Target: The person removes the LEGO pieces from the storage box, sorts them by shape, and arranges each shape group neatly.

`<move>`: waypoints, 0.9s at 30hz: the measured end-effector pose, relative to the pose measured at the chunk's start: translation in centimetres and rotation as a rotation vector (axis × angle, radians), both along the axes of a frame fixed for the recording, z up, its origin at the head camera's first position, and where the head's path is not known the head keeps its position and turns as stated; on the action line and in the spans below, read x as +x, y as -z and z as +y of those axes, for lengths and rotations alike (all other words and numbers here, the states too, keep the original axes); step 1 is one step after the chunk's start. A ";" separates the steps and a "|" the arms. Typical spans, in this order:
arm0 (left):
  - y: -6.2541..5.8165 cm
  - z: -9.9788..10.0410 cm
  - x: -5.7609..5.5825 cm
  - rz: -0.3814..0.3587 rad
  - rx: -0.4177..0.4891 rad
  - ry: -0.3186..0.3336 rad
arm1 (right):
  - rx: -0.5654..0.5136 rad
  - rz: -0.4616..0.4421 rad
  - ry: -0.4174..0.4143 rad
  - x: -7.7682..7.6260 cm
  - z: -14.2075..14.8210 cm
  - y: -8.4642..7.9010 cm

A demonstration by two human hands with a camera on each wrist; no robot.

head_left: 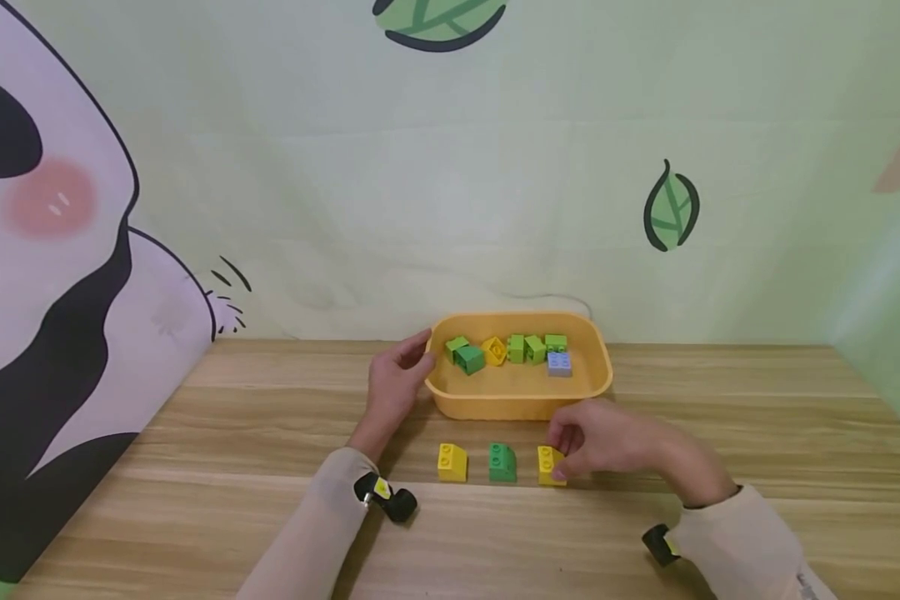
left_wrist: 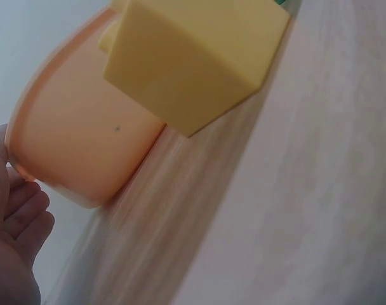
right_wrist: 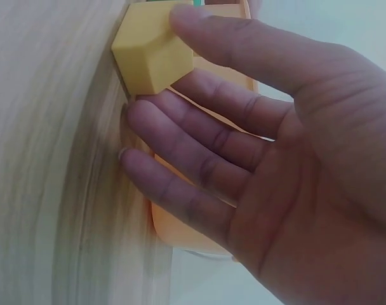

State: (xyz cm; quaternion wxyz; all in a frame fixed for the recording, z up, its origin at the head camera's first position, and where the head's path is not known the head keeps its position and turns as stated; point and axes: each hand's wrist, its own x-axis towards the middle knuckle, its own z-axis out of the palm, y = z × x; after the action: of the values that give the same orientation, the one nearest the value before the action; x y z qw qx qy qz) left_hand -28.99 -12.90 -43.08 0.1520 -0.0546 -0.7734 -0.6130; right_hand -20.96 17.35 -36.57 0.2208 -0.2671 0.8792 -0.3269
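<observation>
My right hand (head_left: 607, 435) pinches a yellow slope brick (head_left: 546, 465) between thumb and forefinger at the right end of a short row on the table. In the right wrist view the thumb lies on one side of this brick (right_wrist: 152, 47), and the other fingers stretch out below it. To its left in the row stand a green slope brick (head_left: 502, 462) and another yellow slope brick (head_left: 452, 462). My left hand (head_left: 393, 383) holds the left end of an orange-yellow plastic bin (head_left: 510, 407), thumb at the rim and fingers along the outer wall.
Inside the bin lie several green bricks (head_left: 516, 348), a yellow brick (head_left: 494, 351) and a light-blue brick (head_left: 559, 364). The wooden tabletop (head_left: 285, 417) meets a printed cloth backdrop (head_left: 307, 208) close behind the bin. A thin cable (head_left: 562, 295) runs behind the bin.
</observation>
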 end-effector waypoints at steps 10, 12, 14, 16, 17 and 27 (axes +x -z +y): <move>0.1 -0.1 0.0 0.017 -0.003 0.004 | -0.005 0.015 0.005 -0.1 0.0 0.2; 0.1 -0.1 0.0 0.015 -0.009 0.001 | -0.007 0.017 0.004 -0.1 0.0 0.2; 0.0 0.0 0.0 0.015 -0.010 0.001 | -0.009 0.022 0.002 -0.1 0.0 0.1; 0.0 0.0 0.0 0.012 -0.011 0.001 | -0.009 0.022 0.001 -0.1 0.0 0.1; 0.0 0.0 0.0 0.007 -0.010 0.002 | -0.010 0.023 -0.001 -0.1 0.0 0.1; 0.1 0.0 -0.1 -0.011 -0.020 0.001 | -0.014 -0.003 0.011 0.1 0.3 -0.4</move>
State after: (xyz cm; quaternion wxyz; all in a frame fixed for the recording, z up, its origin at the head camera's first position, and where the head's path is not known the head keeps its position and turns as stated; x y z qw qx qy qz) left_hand -29.04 -12.91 -43.15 0.1469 -0.0534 -0.7803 -0.6056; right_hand -20.88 17.65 -36.19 0.2183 -0.2633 0.8780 -0.3348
